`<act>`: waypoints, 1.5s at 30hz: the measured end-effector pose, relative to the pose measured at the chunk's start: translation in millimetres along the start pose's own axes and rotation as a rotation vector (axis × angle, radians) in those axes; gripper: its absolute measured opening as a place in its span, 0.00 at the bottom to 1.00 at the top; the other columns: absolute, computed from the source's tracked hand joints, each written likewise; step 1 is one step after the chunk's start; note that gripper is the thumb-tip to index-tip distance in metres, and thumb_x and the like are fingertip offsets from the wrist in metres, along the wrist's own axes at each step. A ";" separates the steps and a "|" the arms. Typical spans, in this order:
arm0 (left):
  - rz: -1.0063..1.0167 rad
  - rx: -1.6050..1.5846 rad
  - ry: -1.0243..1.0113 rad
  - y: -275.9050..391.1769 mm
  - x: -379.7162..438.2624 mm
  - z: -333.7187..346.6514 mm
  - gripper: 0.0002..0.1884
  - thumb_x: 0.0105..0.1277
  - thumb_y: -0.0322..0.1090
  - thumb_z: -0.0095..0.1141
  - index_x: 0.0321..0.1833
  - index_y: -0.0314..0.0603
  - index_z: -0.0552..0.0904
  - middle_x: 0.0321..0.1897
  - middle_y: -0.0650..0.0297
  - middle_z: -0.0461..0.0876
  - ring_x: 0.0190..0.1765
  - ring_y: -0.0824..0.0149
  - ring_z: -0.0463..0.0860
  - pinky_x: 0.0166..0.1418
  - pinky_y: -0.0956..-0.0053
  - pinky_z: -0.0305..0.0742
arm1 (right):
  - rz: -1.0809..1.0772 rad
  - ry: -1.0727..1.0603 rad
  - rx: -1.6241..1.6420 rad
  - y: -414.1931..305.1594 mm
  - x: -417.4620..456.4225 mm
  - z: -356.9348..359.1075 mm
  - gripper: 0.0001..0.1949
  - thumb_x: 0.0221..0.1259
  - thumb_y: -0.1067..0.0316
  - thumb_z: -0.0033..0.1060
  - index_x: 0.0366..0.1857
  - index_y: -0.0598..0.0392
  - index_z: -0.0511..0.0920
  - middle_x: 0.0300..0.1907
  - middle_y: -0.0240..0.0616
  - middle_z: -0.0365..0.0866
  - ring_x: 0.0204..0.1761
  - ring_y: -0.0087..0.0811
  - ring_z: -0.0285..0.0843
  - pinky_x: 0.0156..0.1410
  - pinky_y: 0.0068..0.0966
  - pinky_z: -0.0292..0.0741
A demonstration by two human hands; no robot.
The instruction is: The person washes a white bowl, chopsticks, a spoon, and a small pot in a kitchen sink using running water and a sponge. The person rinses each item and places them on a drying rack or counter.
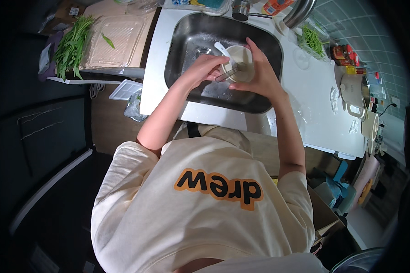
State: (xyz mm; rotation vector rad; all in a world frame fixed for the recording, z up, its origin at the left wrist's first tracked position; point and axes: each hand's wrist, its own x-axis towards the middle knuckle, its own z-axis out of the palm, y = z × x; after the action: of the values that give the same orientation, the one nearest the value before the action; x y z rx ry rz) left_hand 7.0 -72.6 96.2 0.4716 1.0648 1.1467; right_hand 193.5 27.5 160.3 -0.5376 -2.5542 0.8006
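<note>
Over the sink, my right hand [264, 75] grips a cream bowl [247, 68], its thumb and fingers spread around the right side. Some of the rim is behind the fingers. My left hand [206, 70] pinches a small kitchen tool with a white handle [221, 48] at the bowl's left side. A thin metal part of this tool reaches across the bowl's opening; its exact kind is not clear. Beneath both hands lies the stainless steel sink [188, 39], wet inside, with a round drain [204, 52] at its left.
Leafy greens [74, 46] and a clear plastic tray [114, 47] lie on the left-hand surface. A faucet [299, 13] rises at the back. Green stalks in a clear container [312, 39], jars [343, 53] and a cream pot [352, 90] line the white counter [314, 92].
</note>
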 end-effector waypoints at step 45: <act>0.134 -0.188 0.143 -6.4 34.1 27.7 0.17 0.68 0.37 0.54 0.43 0.22 0.79 0.34 0.53 0.83 0.35 0.65 0.86 0.41 0.77 0.84 | 0.408 0.679 0.920 105.3 73.6 1.8 0.13 0.57 0.80 0.62 0.47 0.63 0.78 0.35 0.40 0.84 0.36 0.29 0.84 0.40 0.27 0.81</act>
State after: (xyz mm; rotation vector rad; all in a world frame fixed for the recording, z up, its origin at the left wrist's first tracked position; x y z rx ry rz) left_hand 35.0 -38.9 89.2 0.3199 1.0481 1.4016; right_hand 155.5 141.4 114.7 -0.8199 -1.2786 1.4813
